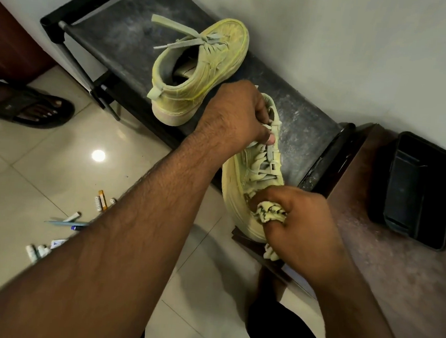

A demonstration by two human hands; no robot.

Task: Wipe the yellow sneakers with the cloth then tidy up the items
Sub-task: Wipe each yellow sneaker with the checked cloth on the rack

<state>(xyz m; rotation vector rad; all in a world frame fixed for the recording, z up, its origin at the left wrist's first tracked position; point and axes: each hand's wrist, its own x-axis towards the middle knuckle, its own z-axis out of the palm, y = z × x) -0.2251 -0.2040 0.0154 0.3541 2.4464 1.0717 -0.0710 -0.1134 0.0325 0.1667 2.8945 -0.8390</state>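
Wiping the near sneaker while the other waits

Bunched in the curled fingers of the right hand, the yellow patterned cloth is pressed against the toe end of the near yellow sneaker, and a loose tail of it hangs below the hand. A wad held like this gives a firm pad for rubbing, which suits the wiping step that seems to be in hand. The sneaker's toe juts over the edge of the dark rack's top surface, probably so the cloth can reach round the sole edge.

Farther along the same shoe, the left hand is closed around the laced upper near the collar, thumb pinching by the laces (a steadying hold, judging by its place opposite the rubbing hand). Without it the shoe would likely slide under the cloth's push.

Beyond, the second yellow sneaker stands upright on the same surface, just apart from the left hand, laces loose, parked out of the working area; whether it has been wiped I cannot tell.

To the right, a black tray sits on a brown wooden ledge. On the tiled floor to the left lie scattered small tubes and pens, perhaps part of the tidying to come. A sandalled foot of another person stands at the far left.
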